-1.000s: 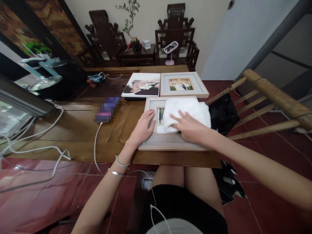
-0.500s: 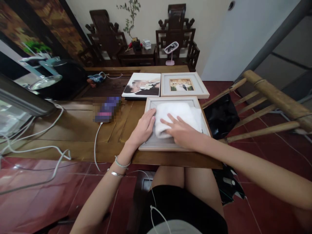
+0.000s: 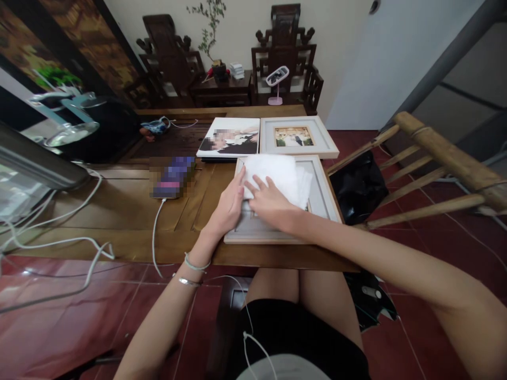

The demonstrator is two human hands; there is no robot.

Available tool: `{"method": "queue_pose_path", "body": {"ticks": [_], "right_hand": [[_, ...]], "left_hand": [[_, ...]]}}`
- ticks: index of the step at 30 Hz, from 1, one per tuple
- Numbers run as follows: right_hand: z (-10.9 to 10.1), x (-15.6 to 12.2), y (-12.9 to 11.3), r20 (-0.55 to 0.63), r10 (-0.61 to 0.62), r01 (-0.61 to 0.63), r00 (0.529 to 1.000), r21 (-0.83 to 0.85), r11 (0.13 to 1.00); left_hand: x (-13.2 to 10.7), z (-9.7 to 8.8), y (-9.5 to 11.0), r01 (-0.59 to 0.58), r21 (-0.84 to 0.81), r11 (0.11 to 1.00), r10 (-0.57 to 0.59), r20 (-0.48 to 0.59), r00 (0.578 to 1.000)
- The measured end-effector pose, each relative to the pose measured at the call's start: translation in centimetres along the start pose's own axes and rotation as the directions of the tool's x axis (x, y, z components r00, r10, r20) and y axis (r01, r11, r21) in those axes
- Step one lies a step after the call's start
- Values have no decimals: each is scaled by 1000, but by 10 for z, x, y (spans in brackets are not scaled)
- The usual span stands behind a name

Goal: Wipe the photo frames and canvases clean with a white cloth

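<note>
**White cloth pressed on a picture frame at the table's near edge**

The right hand [image 3: 269,203] reaches in from the near right, forearm running diagonally across the frame's near right corner, palm down. Its fingers are slightly spread and laid flat on a folded white cloth [image 3: 277,177], pressing it onto the glass without pinching it. The left hand [image 3: 226,208] comes up from the near left, wrist bearing two thin bracelets [image 3: 193,269]. It rests on the left border of the pale wooden picture frame [image 3: 322,192], fingers held close together and pointing away toward the far side, fingertips touching the left edge of the cloth.

The picture frame lies flat on the brown wooden table [image 3: 119,211], its near edge close to the table's near edge, just above the person's lap. It is nearly square, its sides roughly in line with the table edges and its slightly longer axis running near to far. The cloth covers the far left part of the frame's face, its longer side running left to right; the right border stays bare.

Just beyond it lie a second framed photograph [image 3: 295,136] and, to the left of that, an unframed photo print [image 3: 229,138], side by side. A phone [image 3: 172,177] on a white charging cable [image 3: 155,232] lies to the left. A black bag [image 3: 358,184] sits off the table's right edge.
</note>
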State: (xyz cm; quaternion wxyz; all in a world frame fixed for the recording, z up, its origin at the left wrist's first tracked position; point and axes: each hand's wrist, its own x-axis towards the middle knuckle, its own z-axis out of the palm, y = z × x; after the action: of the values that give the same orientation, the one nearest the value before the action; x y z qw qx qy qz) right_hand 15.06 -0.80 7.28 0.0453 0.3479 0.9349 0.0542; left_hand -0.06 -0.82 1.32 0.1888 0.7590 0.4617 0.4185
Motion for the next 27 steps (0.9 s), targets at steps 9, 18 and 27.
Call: {"method": "queue_pose_path", "body": {"ticks": [9,18,27], "right_hand": [[-8,-53,-36,-51,-137,141,989,100,985],[-1,-52,-35,-132,-131,151,983,162,975],[-7,-83,-13,-29,-43,47,999,150,988]], "left_hand": [[0,3,-2,99,-4,995,-99,37,994],[-1,4,2,219,15,976,-218,-73,973],[1,6,-4,66,138,988,-66,-5,998]]}}
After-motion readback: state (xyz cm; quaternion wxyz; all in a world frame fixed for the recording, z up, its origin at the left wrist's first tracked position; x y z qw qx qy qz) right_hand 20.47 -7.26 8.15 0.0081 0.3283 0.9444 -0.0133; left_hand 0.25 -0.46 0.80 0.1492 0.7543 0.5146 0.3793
